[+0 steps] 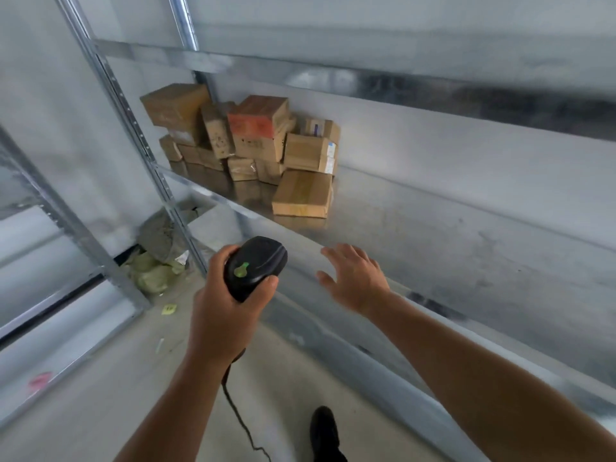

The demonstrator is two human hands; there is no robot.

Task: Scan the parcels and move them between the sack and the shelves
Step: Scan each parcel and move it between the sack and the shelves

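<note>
Left grip: nearest the lens, the left grip (230, 305) is wrapped tight round the scanner (256, 265), thumb along its right side, and its cable (240, 418) trails down to the floor.
Scanner aim: the nose points up and ahead, towards the pile.
Right grip: the right grip (356, 278) is empty, fingers spread and relaxed. It hovers over the front edge of the shelf (433, 235); whether it touches the metal I can't tell.
Parcels: the cardboard parcels (246, 138) are heaped at the far left end of that shelf, against the back wall beside the post (140, 128).
Front box: one flat box (301, 195) lies broad face up, just in front of the heap and closest to both grips.
Key relation: the box sits ahead of the right grip and off to its left, further along the shelf and well apart from it.
Nearer grip: the right, and it's the free one. The left is busy and lower, off the shelf.
Box axis: looks close to square from here, so no clear long side; its near edge faces the person.
Sack: the sack (156, 261) is slumped on the floor under the shelf's left end, below the heap.
Next move, my call: carry the right grip forward and left along the shelf to the flat box, with the scanner following.
</note>
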